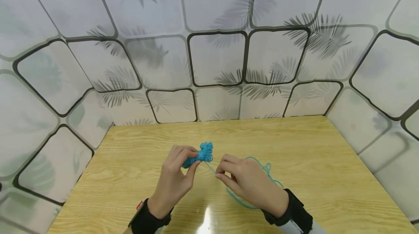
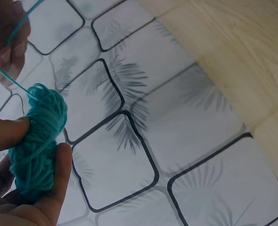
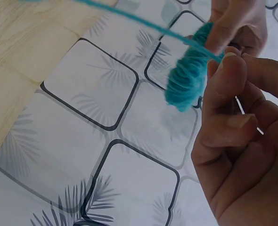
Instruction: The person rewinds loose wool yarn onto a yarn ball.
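Note:
A small bundle of blue yarn (image 1: pixel 205 151), wrapped round its middle, is pinched between the thumb and fingers of my left hand (image 1: pixel 178 170) above the table. In the left wrist view the yarn bundle (image 2: pixel 40 136) shows its looped strands, with the thumb on one side and fingers on the other. My right hand (image 1: pixel 243 179) pinches the yarn strand (image 1: pixel 210 167) between thumb and fingertips, a short way right of the bundle. That strand runs taut from the bundle to the right fingertips. In the right wrist view the yarn strand (image 3: pixel 148 23) continues past the pinching fingers.
Loose yarn (image 1: pixel 240 202) curves over the wooden table (image 1: pixel 131 161) around the right hand. Behind the table rises a wall covering (image 1: pixel 216 59) with dark outlines and leaf prints. A small red-edged thing (image 1: pixel 139 205) lies beside the left wrist's black band (image 1: pixel 148 217).

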The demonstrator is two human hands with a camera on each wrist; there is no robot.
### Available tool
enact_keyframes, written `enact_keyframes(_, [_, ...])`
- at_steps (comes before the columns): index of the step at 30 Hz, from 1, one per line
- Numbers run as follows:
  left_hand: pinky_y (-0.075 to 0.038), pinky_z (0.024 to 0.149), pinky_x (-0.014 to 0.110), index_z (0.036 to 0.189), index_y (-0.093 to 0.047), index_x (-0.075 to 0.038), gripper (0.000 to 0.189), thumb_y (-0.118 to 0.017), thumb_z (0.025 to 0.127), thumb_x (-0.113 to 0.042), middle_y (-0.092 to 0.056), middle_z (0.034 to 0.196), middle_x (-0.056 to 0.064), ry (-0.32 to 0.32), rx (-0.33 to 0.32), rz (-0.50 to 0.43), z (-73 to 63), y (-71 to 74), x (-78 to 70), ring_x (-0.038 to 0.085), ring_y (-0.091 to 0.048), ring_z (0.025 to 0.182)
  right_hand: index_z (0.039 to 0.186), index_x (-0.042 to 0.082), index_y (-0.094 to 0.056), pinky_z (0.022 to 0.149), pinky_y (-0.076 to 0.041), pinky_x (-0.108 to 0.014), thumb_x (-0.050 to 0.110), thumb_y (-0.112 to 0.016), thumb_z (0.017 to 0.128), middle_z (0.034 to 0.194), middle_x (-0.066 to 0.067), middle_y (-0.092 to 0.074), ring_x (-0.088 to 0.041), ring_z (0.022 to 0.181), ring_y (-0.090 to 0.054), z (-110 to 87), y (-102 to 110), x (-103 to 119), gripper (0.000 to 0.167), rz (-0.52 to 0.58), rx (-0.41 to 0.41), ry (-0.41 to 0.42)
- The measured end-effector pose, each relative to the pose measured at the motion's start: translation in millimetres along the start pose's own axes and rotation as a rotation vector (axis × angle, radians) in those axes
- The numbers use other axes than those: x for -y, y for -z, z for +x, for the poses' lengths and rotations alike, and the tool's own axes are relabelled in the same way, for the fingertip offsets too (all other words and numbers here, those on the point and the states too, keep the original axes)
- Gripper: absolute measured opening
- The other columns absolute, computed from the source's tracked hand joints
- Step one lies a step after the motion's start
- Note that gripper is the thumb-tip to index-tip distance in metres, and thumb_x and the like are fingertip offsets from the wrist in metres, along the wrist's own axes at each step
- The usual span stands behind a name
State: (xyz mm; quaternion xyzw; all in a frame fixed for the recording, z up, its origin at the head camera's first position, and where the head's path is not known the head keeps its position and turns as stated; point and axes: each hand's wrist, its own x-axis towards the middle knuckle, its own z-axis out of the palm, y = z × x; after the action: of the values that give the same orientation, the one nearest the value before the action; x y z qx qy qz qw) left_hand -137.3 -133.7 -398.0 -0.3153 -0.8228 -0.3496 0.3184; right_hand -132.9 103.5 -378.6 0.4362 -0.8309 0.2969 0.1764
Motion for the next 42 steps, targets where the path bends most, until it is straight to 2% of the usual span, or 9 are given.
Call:
enact_keyframes(7, [-0.049,0.072,0.027,0.097,-0.067,-0.01,0.034,-0.088,0.077,0.007,-0.066,0.101,0.002,0.048,0.125,0.164,-0.7,-0.4,4.3,0.016,-0.054,0.09,0.094,0.019,-0.066,0.054,-0.04,-0.009,0.012,-0.072,0.098,0.091,0.012,-0.06,0.008,0.061,-0.042,0.5,5.4,0.5,0.011,-0.003,0.01,-0.032])
enact_keyframes(10, [-0.048,0.069,0.026,0.095,-0.067,-0.012,0.033,-0.088,0.078,0.006,-0.065,0.098,0.0,0.083,0.208,0.181,-2.1,0.4,4.3,0.014,-0.051,0.085,0.095,0.019,-0.067,0.054,-0.04,-0.01,0.012,-0.071,0.099,0.091,0.011,-0.061,0.007,0.061,-0.042,0.9,8.0,0.4,0.009,-0.004,0.016,-0.043])
enact_keyframes(13, [-0.05,0.071,0.025,0.095,-0.067,-0.013,0.031,-0.087,0.08,0.004,-0.065,0.095,-0.003,0.113,0.354,0.115,-3.7,2.1,4.3,0.011,-0.05,0.084,0.096,0.018,-0.068,0.054,-0.04,-0.011,0.013,-0.07,0.1,0.091,0.01,-0.062,0.007,0.061,-0.042,1.0,10.3,-0.5,0.007,-0.008,0.01,-0.043])
enact_keyframes(17, [-0.052,0.073,0.023,0.094,-0.068,-0.014,0.025,-0.084,0.084,0.002,-0.065,0.092,-0.005,0.151,0.58,-0.049,-4.2,5.0,3.5,0.007,-0.053,0.083,0.097,0.017,-0.069,0.053,-0.04,-0.012,0.016,-0.068,0.102,0.092,0.009,-0.063,0.006,0.06,-0.041,0.8,12.1,-2.2,0.005,-0.018,-0.005,-0.048])
enact_keyframes(22, [-0.052,0.071,0.021,0.094,-0.07,-0.017,0.022,-0.083,0.086,-0.001,-0.064,0.091,-0.009,0.181,0.721,-0.191,-3.9,8.3,1.0,0.002,-0.055,0.08,0.098,0.016,-0.068,0.053,-0.04,-0.013,0.019,-0.064,0.105,0.092,0.009,-0.064,0.006,0.06,-0.04,-0.5,11.4,-5.0,0.009,-0.018,-0.009,-0.06])
enact_keyframes(26, [-0.052,0.07,0.019,0.096,-0.07,-0.02,0.023,-0.083,0.087,-0.003,-0.064,0.091,-0.013,0.179,0.766,-0.301,-4.4,11.6,-3.7,-0.001,-0.056,0.08,0.098,0.015,-0.068,0.053,-0.04,-0.014,0.019,-0.063,0.105,0.092,0.008,-0.066,0.005,0.061,-0.042,-0.2,10.6,-7.2,0.009,-0.011,-0.022,-0.069])
enact_keyframes(32, [-0.055,0.079,0.02,0.1,-0.07,-0.02,0.021,-0.083,0.089,-0.009,-0.068,0.098,-0.011,0.089,0.769,-0.458,-3.2,16.7,-14.5,-0.002,-0.062,0.09,0.099,0.014,-0.068,0.053,-0.041,-0.015,0.021,-0.062,0.106,0.092,0.007,-0.068,0.005,0.061,-0.043,0.7,10.1,-12.0,0.011,-0.027,-0.024,-0.095])
enact_keyframes(39, [-0.056,0.085,0.023,0.105,-0.069,-0.017,0.018,-0.08,0.091,-0.015,-0.071,0.102,-0.005,-0.011,0.718,-0.565,-0.1,23.3,-26.0,0.002,-0.066,0.097,0.098,0.015,-0.068,0.054,-0.041,-0.016,0.024,-0.063,0.105,0.087,0.009,-0.066,0.005,0.061,-0.042,0.3,6.2,-17.5,0.013,-0.009,-0.012,-0.115])
enact_keyframes(42, [-0.058,0.087,0.028,0.105,-0.069,-0.015,0.017,-0.079,0.091,-0.013,-0.072,0.105,-0.002,-0.003,0.682,-0.639,1.5,26.4,-28.4,0.007,-0.067,0.1,0.097,0.016,-0.068,0.052,-0.039,-0.016,0.021,-0.064,0.104,0.082,0.011,-0.063,0.004,0.06,-0.041,0.7,3.8,-18.9,0.009,0.007,-0.005,-0.119])
